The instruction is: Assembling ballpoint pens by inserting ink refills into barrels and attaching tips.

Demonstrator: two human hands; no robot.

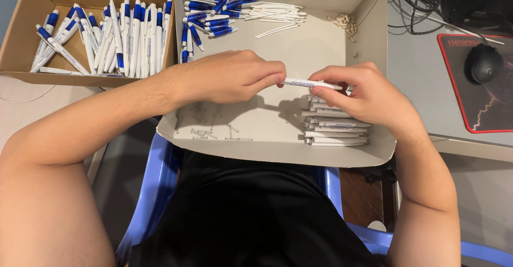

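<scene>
My left hand (230, 77) and my right hand (363, 93) hold one white pen barrel (310, 83) between them, level, above the grey cardboard tray (278, 152) on my lap. The left fingers pinch its left end; the right fingers grip its right end. Under my right hand lies a pile of white pen barrels (336, 128). Several small metal springs (216, 133) lie on the tray's near left floor. At the tray's far side are blue pen caps (206, 16), thin white ink tubes (278, 14) and a small heap of tan bits (344, 24).
A brown cardboard box (21, 37) at the far left holds several finished white-and-blue pens (123, 37). To the right, a desk carries a black mouse (483, 63) on a red-edged mat (499, 112) and tangled cables (422, 2). I sit on a blue plastic chair (155, 192).
</scene>
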